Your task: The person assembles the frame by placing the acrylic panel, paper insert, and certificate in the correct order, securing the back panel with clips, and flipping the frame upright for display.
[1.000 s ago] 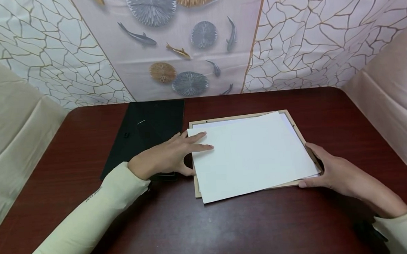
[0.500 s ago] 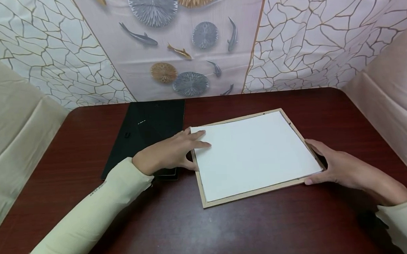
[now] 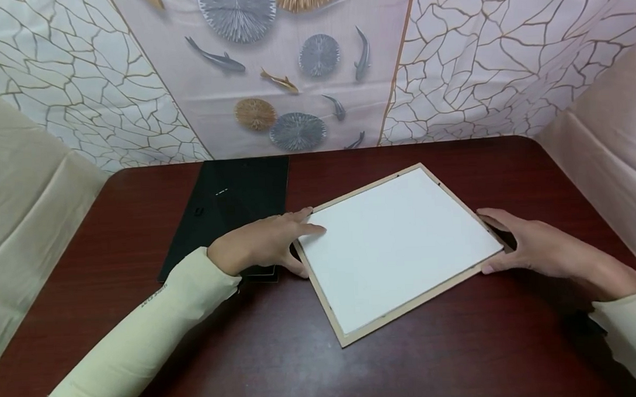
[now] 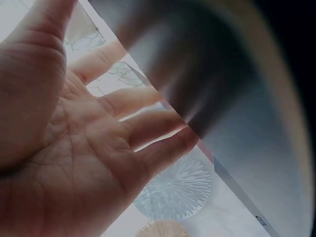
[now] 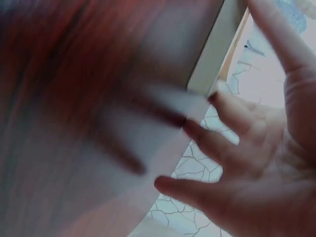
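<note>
A light wooden picture frame (image 3: 413, 305) lies back up on the table, turned at an angle. Inside its border sits a white backing board (image 3: 401, 248). My left hand (image 3: 264, 242) holds the frame's left corner; the thumb is at the side edge and a finger lies over the board. In the left wrist view, the left palm (image 4: 84, 143) faces the camera, fingertips meeting the table's reflective surface. Across from it, my right hand (image 3: 535, 249) grips the right corner between thumb and fingers. A light frame edge (image 5: 212, 59) shows beside the right fingers in the right wrist view.
Dark flat panels (image 3: 231, 210), one with a small hanger, lie overlapped at the table's back left, close to my left hand. The reddish-brown table (image 3: 281, 357) is glossy. A patterned cloth (image 3: 319, 76) hangs behind it, with plain beige cloth at both sides.
The white board, askew over the border a second ago, now sits within the frame. Both hands have turned the frame: its near left corner swung towards me, its right end away.
</note>
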Action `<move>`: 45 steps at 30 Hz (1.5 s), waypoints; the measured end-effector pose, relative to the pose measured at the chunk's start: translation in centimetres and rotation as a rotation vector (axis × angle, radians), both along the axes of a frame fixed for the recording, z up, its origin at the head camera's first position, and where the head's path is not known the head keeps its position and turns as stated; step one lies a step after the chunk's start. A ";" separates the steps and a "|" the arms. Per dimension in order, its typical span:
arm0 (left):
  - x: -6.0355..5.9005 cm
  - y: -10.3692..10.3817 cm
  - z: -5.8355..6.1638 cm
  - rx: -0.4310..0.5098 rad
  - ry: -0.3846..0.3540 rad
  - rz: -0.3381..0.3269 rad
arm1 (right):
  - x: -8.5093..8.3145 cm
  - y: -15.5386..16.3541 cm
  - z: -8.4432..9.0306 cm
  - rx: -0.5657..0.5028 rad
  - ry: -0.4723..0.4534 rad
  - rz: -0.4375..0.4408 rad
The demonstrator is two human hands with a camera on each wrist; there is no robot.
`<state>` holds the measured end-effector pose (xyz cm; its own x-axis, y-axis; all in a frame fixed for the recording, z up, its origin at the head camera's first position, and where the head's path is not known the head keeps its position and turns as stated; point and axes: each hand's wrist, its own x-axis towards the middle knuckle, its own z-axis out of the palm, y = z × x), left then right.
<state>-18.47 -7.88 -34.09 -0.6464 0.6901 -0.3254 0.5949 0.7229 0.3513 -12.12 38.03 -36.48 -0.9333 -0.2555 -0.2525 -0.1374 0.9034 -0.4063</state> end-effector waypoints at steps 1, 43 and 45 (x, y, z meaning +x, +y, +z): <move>0.1 0.0 0.0 -0.004 0.010 -0.004 | 0.0 0.0 0.0 0.013 0.022 -0.014; 5.6 0.8 0.4 -0.068 0.191 0.022 | 2.8 -7.9 0.4 0.100 0.072 0.002; 6.3 0.8 0.2 -0.053 0.218 0.042 | 2.0 -7.9 0.5 0.078 0.050 0.030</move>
<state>-12.15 -7.12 -33.90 -0.7332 0.6468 -0.2098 0.6217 0.7627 0.1785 -10.16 30.11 -35.99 -0.9374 -0.2653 -0.2257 -0.1836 0.9270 -0.3272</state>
